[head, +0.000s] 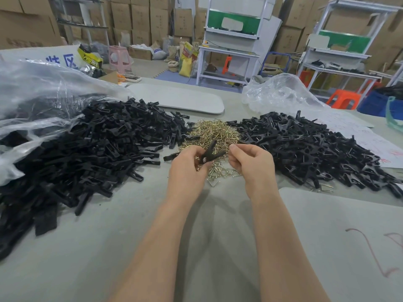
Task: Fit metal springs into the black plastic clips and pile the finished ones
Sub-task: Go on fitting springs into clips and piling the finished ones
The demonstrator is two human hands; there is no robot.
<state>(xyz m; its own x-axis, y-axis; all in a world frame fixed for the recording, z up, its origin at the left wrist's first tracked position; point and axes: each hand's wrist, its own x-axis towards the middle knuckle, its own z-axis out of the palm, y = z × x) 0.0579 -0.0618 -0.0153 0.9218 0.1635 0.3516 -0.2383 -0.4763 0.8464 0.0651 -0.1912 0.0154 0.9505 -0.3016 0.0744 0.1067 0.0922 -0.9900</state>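
Observation:
My left hand (187, 168) grips a black plastic clip (210, 154) whose two arms stand apart in a V, pointing up and to the right. My right hand (250, 162) sits just right of it with fingers curled and fingertips pinched together near the clip's tip; whether a spring is between them I cannot tell. Behind both hands lies a heap of brass-coloured metal springs (212, 132), with a few loose springs (220, 174) under my hands. A big pile of black clip parts (91, 149) spreads at the left. Another pile of black clips (305, 147) lies at the right.
A clear plastic bag (39, 94) covers the far left of the grey table (152, 236); a second crumpled bag (281, 94) lies at the back right. Grey boards lie at the back centre (181, 99) and front right (340, 236). White paper with red marks (375, 144) sits at the right.

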